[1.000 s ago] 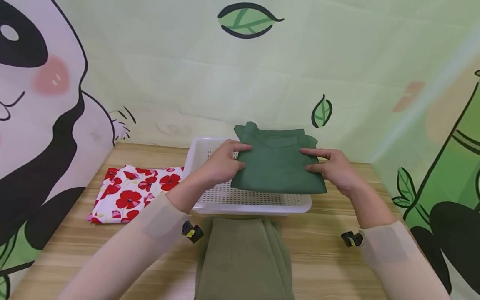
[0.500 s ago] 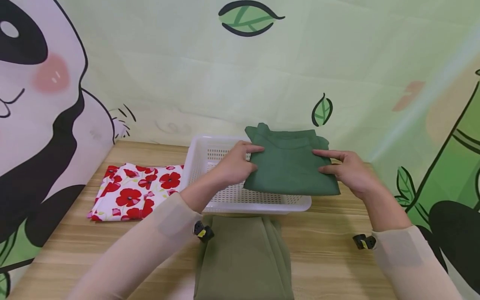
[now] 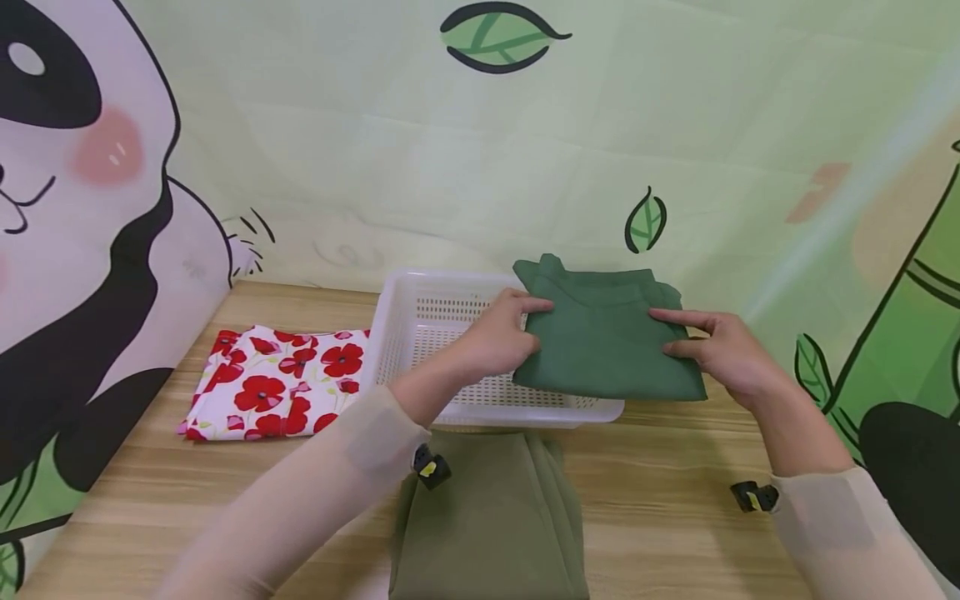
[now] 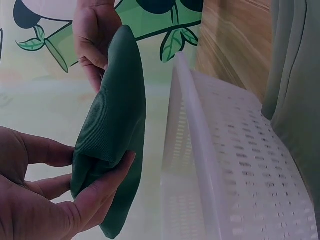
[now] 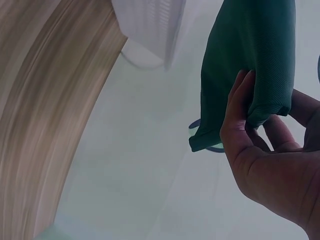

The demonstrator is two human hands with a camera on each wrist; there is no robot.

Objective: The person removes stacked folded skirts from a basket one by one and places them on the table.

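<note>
A folded dark green shirt, its neckline toward the back, is held level above the right part of a white plastic basket. My left hand pinches the shirt's left edge between fingers and thumb, and the left wrist view shows the folded layers between them. On the opposite edge, my right hand grips the cloth the same way; the right wrist view shows its fingers on both faces of the shirt. The shirt hangs apart from the basket rim and hides the basket's right side.
Left of the basket lies a folded white cloth with red flowers. Folded olive-green trousers or similar cloth lie in front of the basket on the wooden table. A printed wall hanging stands close behind.
Both hands have moved to the right with the green shirt, and slightly lower. More of the basket's left inside now shows. Basket and other cloths have stayed put.
</note>
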